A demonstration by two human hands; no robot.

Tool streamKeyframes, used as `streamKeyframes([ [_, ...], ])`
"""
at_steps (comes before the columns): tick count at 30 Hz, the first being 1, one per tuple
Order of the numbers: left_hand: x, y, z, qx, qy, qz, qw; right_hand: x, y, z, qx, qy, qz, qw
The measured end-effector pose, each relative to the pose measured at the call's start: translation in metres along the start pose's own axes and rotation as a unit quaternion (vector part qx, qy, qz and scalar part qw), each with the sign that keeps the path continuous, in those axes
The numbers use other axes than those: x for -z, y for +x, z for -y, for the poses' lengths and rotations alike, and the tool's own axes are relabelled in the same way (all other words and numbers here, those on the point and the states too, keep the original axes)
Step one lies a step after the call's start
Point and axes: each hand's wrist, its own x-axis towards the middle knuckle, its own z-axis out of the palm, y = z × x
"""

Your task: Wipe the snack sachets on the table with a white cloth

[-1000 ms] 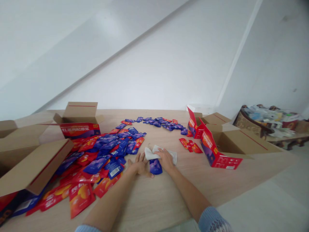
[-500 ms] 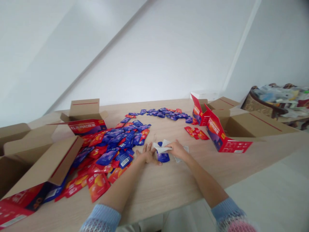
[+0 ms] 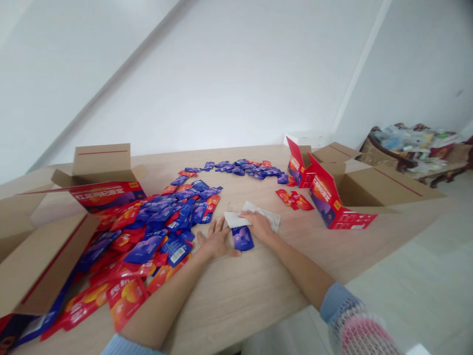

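Observation:
On the pale wood table, my left hand lies flat with its fingers spread, touching nothing but the wood, just left of a blue sachet. My right hand sits on a crumpled white cloth, holding it down just above that sachet. The cloth's edge reaches the top of the sachet. To the left of my hands spreads a large heap of red and blue sachets.
Open cardboard cartons stand at the left, and another at the right beside red display boxes. Small red sachets and an arc of blue ones lie farther back. A cluttered sofa stands beyond the table.
The white cloth has gone from folded over the sachet's top to lying flatter above it, leaving the sachet uncovered. My view has swung, shifting the whole table in the frame.

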Motion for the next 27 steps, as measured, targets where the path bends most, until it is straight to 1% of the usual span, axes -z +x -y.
streamKeyframes([
  [3,-0.001,0.003,0.001,0.0,-0.001,-0.002,1.0,0.007,0.004,-0.005,0.014,0.014,0.032,0.999],
  [8,-0.002,0.006,0.004,0.007,-0.002,0.005,1.0,0.031,-0.004,-0.019,0.082,0.035,0.135,0.987],
  [11,-0.001,0.007,0.004,0.008,-0.009,0.011,1.0,0.041,-0.015,-0.025,0.08,0.03,0.165,0.983],
  [14,0.001,0.008,0.003,0.004,-0.014,0.013,1.0,0.045,-0.021,-0.02,0.076,0.025,0.18,0.98],
  [19,0.001,0.007,0.001,0.002,-0.002,0.006,1.0,0.039,-0.016,0.003,0.135,0.031,0.22,0.966],
  [21,0.001,0.006,0.001,-0.002,0.001,0.003,1.0,0.036,-0.013,0.008,0.121,0.018,0.223,0.967],
  [23,0.003,0.003,0.001,-0.006,-0.002,0.006,1.0,0.032,-0.011,0.011,0.09,0.009,0.213,0.973],
  [25,0.005,0.001,0.0,-0.007,-0.004,0.006,1.0,0.028,-0.012,0.012,0.062,0.004,0.188,0.98],
  [27,0.007,-0.001,0.0,-0.008,-0.002,0.002,1.0,0.022,-0.012,0.012,0.036,-0.005,0.149,0.988],
])
